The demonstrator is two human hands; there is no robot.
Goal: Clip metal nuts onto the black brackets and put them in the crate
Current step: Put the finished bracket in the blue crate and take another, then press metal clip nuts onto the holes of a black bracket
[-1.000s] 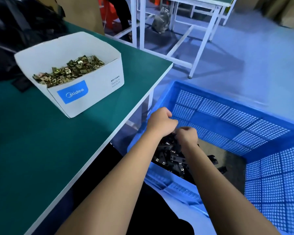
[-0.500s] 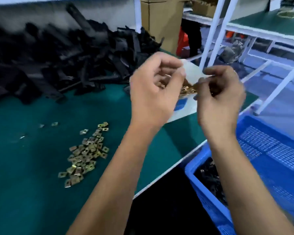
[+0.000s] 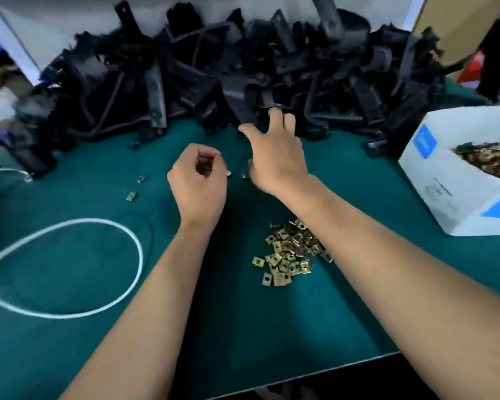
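A big heap of black brackets (image 3: 243, 67) fills the back of the green table (image 3: 70, 269). My right hand (image 3: 274, 151) stretches toward the heap's front edge, fingers spread and holding nothing. My left hand (image 3: 198, 183) hovers over the table with fingers loosely curled; nothing shows inside it. A small pile of brass-coloured metal nuts (image 3: 289, 252) lies under my right forearm. Several stray nuts (image 3: 131, 196) are scattered near my left hand. The crate is out of view.
A white cardboard box (image 3: 451, 183) full of metal nuts stands at the right. A white cable (image 3: 122, 235) loops over the table's left side. The table's front edge runs along the bottom right.
My view swung left from the blue crate to the table. Both hands came up out of the crate; the right now reaches for the bracket heap, the left hangs over the table.
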